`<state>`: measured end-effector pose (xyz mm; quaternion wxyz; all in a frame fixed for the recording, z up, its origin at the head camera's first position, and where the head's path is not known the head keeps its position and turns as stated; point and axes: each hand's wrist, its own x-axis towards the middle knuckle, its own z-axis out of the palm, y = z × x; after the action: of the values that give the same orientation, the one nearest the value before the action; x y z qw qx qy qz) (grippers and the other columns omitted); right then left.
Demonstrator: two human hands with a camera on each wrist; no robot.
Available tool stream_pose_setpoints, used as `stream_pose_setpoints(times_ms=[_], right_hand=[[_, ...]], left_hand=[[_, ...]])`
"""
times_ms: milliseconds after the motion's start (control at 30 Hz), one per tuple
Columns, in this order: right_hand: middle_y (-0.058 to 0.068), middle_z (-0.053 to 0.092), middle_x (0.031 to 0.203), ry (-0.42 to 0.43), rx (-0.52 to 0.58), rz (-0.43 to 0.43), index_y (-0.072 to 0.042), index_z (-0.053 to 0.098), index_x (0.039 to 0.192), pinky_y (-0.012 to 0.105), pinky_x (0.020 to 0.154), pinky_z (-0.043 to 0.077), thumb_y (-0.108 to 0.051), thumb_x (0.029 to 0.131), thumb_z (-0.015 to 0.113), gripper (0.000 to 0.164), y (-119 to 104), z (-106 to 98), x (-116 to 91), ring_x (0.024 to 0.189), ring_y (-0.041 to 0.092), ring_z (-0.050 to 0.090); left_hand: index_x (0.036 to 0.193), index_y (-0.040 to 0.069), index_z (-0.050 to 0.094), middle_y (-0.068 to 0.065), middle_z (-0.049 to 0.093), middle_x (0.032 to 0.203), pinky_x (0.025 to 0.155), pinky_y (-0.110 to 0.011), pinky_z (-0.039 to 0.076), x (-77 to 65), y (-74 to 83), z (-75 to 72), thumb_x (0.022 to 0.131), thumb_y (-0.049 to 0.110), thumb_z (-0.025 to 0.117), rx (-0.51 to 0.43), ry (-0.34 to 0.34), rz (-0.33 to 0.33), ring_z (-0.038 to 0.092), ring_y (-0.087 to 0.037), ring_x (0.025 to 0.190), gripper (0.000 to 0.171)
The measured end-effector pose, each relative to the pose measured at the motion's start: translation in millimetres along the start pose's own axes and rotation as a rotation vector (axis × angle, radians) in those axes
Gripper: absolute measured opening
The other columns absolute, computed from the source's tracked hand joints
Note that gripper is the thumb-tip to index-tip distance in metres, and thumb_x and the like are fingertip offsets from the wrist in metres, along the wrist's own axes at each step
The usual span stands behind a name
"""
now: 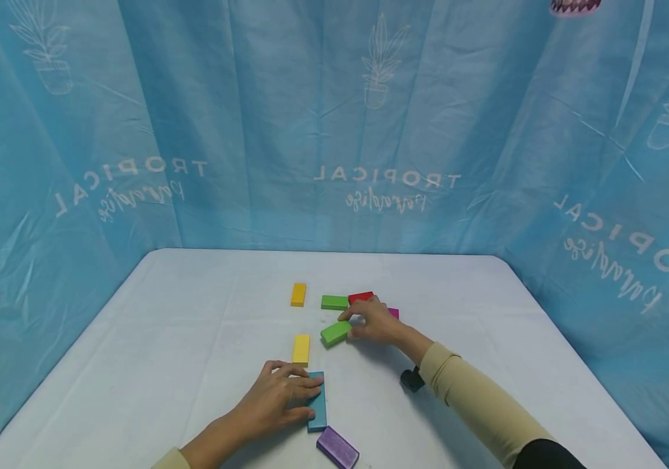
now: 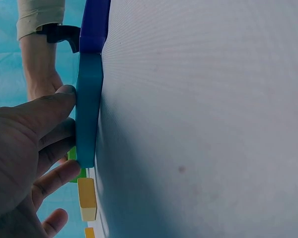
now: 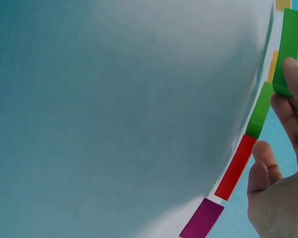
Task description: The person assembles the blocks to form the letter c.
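My right hand [image 1: 372, 321] pinches a green block [image 1: 335, 333] by its right end, thumb on one side and fingers on the other. Beyond it lie a second green block [image 1: 334, 302] and a red block [image 1: 361, 297], end to end, and a magenta block [image 1: 393, 313] partly hidden by the hand. My left hand [image 1: 281, 394] rests its fingertips and thumb on a long blue block [image 2: 89, 109], fingers loosely extended. A purple block [image 1: 337, 447] sits slanted at the blue block's near end. Off its far end is a yellow block [image 1: 301, 350].
An orange-yellow block [image 1: 298, 294] lies farther back on the left. The blocks are on a white-covered table [image 1: 223, 286], with blue printed curtains [image 1: 287, 130] around its back and sides. A black wrist device [image 1: 412, 379] shows under the right sleeve.
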<state>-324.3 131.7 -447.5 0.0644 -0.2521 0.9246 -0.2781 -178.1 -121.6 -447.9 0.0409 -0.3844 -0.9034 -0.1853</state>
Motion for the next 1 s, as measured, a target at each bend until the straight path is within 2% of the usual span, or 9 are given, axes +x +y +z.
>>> stream_pose_setpoints(times_ms=[100, 300, 433, 767, 1000], right_hand=[[-0.002, 0.061, 0.122, -0.023, -0.006, -0.050, -0.026, 0.071, 0.112, 0.055, 0.099, 0.027, -0.014, 0.082, 0.076, 0.032, -1.9, 0.8, -0.4, 0.120, 0.026, 0.038], [-0.007, 0.060, 0.122, -0.075, -0.021, -0.096, -0.028, 0.070, 0.114, 0.041, 0.090, 0.037, -0.015, 0.082, 0.076, 0.034, -5.7, 3.6, -0.1, 0.114, 0.018, 0.040], [-0.010, 0.061, 0.119, -0.096, -0.023, -0.124, -0.029, 0.070, 0.113, 0.037, 0.085, 0.040, -0.016, 0.082, 0.077, 0.034, -7.4, 6.5, 0.5, 0.111, 0.017, 0.040], [-0.014, 0.059, 0.121, -0.145, -0.036, -0.180, -0.031, 0.070, 0.114, 0.043, 0.095, 0.036, -0.016, 0.083, 0.076, 0.035, -11.3, 13.6, 1.4, 0.121, 0.017, 0.038], [-0.017, 0.059, 0.120, -0.189, 0.001, -0.196, -0.032, 0.069, 0.114, 0.046, 0.102, 0.031, -0.013, 0.084, 0.074, 0.036, -16.3, 15.1, 1.7, 0.123, 0.016, 0.037]], left_hand=[[0.119, 0.013, 0.070, 0.007, 0.061, 0.127, 0.094, -0.053, 0.033, -0.2, 0.3, -0.3, 0.085, 0.034, 0.073, -0.001, 0.005, 0.005, 0.052, -0.016, 0.114, 0.040], [0.119, 0.013, 0.070, 0.007, 0.061, 0.126, 0.093, -0.052, 0.034, -0.4, 0.2, 1.3, 0.085, 0.035, 0.072, 0.006, 0.021, 0.021, 0.053, -0.016, 0.113, 0.040], [0.118, 0.013, 0.070, 0.007, 0.061, 0.126, 0.093, -0.052, 0.034, -0.8, -0.6, 2.7, 0.085, 0.034, 0.073, -0.001, 0.029, 0.023, 0.053, -0.016, 0.113, 0.040], [0.119, 0.014, 0.070, 0.009, 0.061, 0.127, 0.093, -0.052, 0.034, -0.5, -2.1, 4.2, 0.084, 0.035, 0.074, 0.002, 0.013, -0.001, 0.053, -0.014, 0.113, 0.041], [0.120, 0.014, 0.070, 0.010, 0.061, 0.127, 0.092, -0.052, 0.034, -0.3, -2.4, 4.0, 0.085, 0.035, 0.073, 0.008, 0.009, 0.001, 0.053, -0.014, 0.113, 0.041]])
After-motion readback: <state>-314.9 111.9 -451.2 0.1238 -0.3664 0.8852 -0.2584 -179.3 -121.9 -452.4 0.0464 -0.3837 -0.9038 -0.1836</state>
